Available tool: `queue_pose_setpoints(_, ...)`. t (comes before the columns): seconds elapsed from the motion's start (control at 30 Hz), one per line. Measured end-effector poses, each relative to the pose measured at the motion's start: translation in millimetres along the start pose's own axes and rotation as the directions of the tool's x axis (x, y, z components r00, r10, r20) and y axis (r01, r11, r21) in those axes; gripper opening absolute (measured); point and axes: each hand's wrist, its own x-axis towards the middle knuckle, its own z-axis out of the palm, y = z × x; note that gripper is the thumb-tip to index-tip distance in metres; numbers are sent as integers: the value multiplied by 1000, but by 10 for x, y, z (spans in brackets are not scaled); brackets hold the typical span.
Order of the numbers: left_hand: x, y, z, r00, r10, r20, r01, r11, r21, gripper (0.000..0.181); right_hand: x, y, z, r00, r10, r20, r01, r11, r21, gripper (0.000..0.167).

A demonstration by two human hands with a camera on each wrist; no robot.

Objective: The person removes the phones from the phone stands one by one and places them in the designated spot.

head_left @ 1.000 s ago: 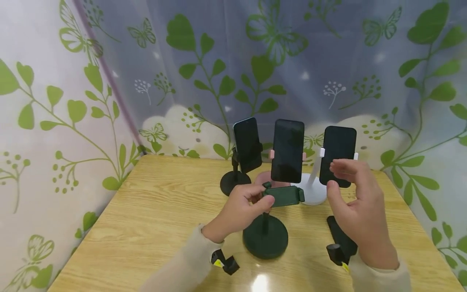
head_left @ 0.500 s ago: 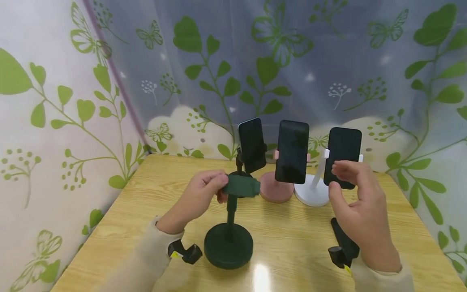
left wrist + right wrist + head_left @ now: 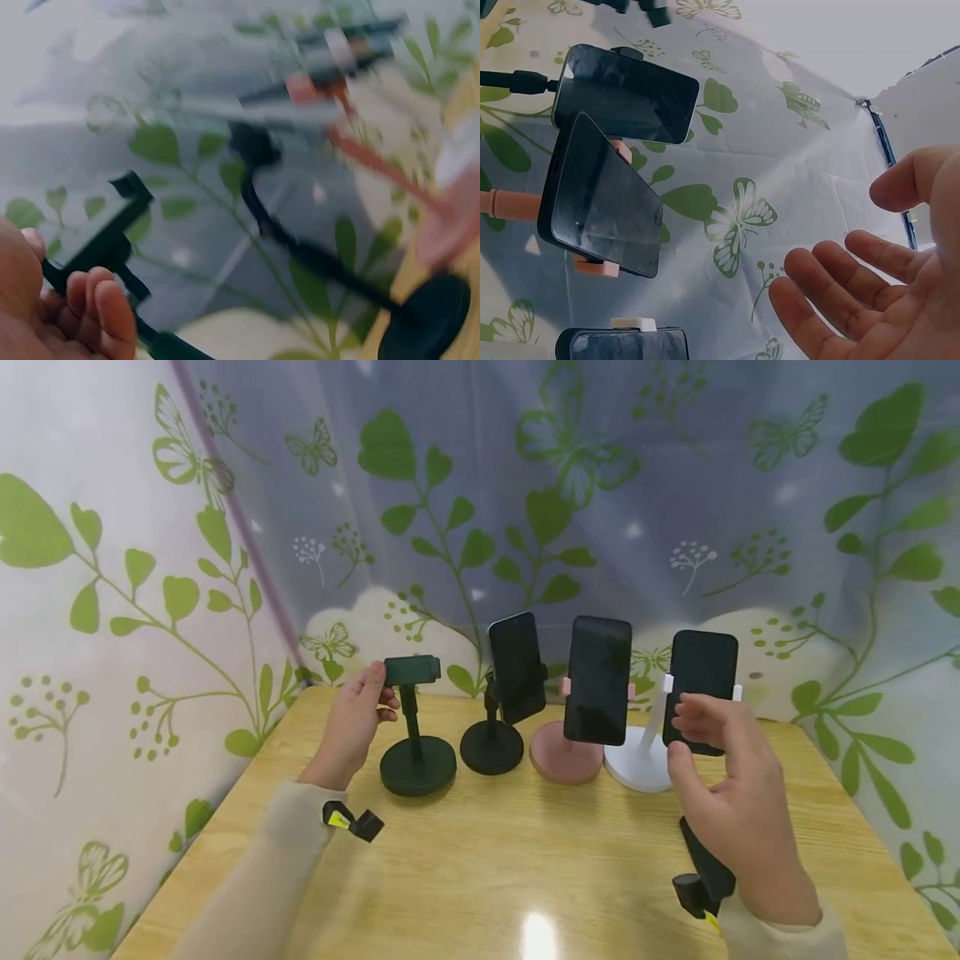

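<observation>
My left hand [image 3: 351, 720] pinches the left end of the clamp on a dark green phone stand [image 3: 417, 767], whose round base is at the left end of a row of stands. In the left wrist view the thumb and curled fingers are around the end of the green clamp [image 3: 105, 232]. Nothing sits in that clamp. To its right are a black stand [image 3: 491, 749], a pink stand [image 3: 564, 755] and a white stand [image 3: 637, 767], each bearing a dark-screened phone. My right hand [image 3: 738, 806] hovers in front of the white stand, fingers loosely bent, holding nothing.
The upright phones [image 3: 517, 668] stand close together along the back of the wooden table [image 3: 480, 877]. A black phone-shaped object [image 3: 705, 860] lies near the right wrist, partly hidden. A leaf-printed curtain [image 3: 465, 485] borders the table behind and at the sides.
The left hand has carried the green stand left and back, from in front of the pink stand to beside the black one. My right hand has stayed almost in place.
</observation>
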Motion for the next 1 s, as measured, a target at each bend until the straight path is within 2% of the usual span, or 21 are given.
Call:
queue_pose_setpoints(0.13, 136, -189, -37, 997, 63, -37, -59, 994, 93, 45, 9, 4, 5, 1000, -1, 12, 0, 1000, 1, 53)
queue_pose_setpoints(0.27, 213, -283, -98, 993, 97, -65, -86, 985, 149, 48, 21, 13, 7, 999, 2, 36, -2, 1000, 3, 51)
queue_pose_setpoints(0.37, 267, -326, -166, 992, 102, -78, -89, 984, 155, 49, 26, 26, 3, 999, 2, 37, -2, 1000, -3, 46)
queue_pose_setpoints(0.53, 320, -382, -247, 994, 96, -53, -89, 989, 118, 48, 28, 44, 4, 1000, -19, 15, 19, 1000, -19, 43)
queue_pose_setpoints(0.7, 316, -431, -246, 998, 52, -44, -47, 994, 102, 47, 30, 65, -13, 999, -24, 26, 24, 999, -28, 40)
queue_pose_setpoints(0.8, 301, -417, -209, 996, 66, -56, -58, 988, 140, 46, 36, 73, -30, 999, -15, 43, 16, 999, -36, 36)
queue_pose_setpoints(0.9, 239, -343, -154, 980, 159, -120, -139, 977, 163, 40, 31, 73, -52, 998, -1, 61, 7, 997, -82, 29)
queue_pose_setpoints(0.93, 203, -302, -132, 970, 202, -136, -176, 968, 181, 37, 27, 74, -59, 998, 3, 66, 4, 994, -107, 27)
queue_pose_setpoints(1.0, 103, -200, -82, 941, 303, -153, -263, 936, 235, 32, 19, 78, -70, 997, 13, 78, -1, 988, -155, 23)
